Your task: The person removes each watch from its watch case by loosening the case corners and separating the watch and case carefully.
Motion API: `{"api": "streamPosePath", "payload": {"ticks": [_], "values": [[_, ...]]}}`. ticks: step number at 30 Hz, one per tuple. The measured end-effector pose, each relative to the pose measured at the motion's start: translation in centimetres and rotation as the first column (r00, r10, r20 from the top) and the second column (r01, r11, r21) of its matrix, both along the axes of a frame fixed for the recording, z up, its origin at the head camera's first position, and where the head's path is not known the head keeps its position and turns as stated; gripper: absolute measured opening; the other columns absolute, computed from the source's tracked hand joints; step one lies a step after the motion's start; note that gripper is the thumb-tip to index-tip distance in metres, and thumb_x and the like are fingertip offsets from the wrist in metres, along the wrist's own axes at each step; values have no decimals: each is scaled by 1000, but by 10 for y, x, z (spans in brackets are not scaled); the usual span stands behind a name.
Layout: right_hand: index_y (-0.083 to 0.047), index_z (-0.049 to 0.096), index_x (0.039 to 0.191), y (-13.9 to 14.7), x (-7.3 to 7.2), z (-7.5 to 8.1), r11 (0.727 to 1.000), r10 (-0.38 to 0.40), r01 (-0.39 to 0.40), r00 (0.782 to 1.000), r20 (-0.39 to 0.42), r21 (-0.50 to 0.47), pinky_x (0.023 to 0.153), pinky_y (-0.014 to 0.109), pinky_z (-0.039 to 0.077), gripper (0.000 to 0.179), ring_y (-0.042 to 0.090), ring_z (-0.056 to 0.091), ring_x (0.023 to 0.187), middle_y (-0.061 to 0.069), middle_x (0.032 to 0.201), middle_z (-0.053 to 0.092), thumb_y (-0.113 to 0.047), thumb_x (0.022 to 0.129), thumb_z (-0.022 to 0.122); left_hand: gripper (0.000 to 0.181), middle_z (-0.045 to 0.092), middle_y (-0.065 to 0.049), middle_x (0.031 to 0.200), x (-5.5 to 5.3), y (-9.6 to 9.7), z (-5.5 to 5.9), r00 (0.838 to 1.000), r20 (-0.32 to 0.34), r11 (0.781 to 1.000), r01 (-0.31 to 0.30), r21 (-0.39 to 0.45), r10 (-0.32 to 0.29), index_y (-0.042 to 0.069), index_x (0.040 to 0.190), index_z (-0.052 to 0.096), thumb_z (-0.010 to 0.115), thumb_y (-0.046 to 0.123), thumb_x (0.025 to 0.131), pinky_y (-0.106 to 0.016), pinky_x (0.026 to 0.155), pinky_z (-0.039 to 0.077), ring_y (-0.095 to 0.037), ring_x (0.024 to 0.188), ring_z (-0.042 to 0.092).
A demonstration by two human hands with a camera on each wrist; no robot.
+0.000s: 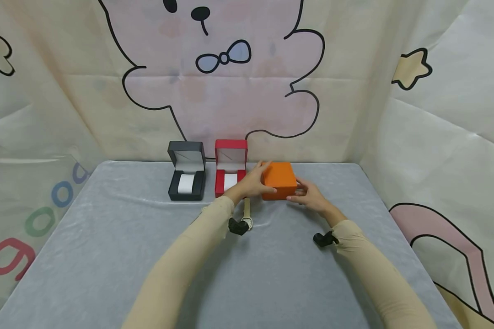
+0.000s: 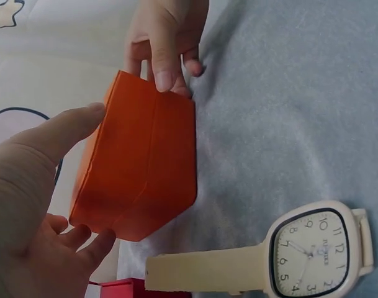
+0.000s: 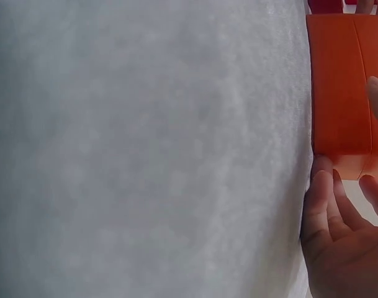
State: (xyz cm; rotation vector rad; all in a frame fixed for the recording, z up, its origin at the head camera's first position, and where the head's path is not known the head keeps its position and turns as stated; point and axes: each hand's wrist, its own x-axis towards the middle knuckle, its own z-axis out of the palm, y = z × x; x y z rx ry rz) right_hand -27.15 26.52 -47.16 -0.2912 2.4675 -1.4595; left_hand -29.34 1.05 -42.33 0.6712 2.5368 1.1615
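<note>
A closed orange watch box point(image 1: 280, 177) stands on the table between both hands. My left hand point(image 1: 252, 183) holds its left side, with the thumb at the front top edge and the fingers round the side in the left wrist view. From the right, my right hand point(image 1: 310, 196) grips the box near its lower part, thumb on the front seam side. A cream watch point(image 2: 310, 251) with a square face lies on the table below the left wrist, its strap pointing toward the boxes. Its upper strap is partly hidden by the left arm in the head view.
Left of the orange box stand an open red watch box point(image 1: 219, 183) and an open dark grey one point(image 1: 174, 185), each with a white cushion inside. They sit near the back of the grey cloth-covered table point(image 1: 271, 283). A printed curtain point(image 1: 354, 114) hangs behind.
</note>
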Motion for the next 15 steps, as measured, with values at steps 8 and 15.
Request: {"api": "streamPosePath", "payload": {"ticks": [8,15], "values": [[-3,25,160,-1,-3,-2,999,14,-13,1000,-18,29,73,24,55,81,41,61,123,28,150,48,-14,94,72,103,10,-16,170,-4,1,-2,1000,23,1000,-20,-16,21,15,164,16,81,30,86,-48,123,30,-33,146,35],[0,32,157,1,-4,-3,999,31,-29,998,-46,42,67,24,53,75,15,66,101,28,144,54,-13,95,72,108,1,-13,172,-7,4,-3,999,35,999,-5,-46,7,8,163,12,82,29,85,-45,124,28,-32,147,34]]}}
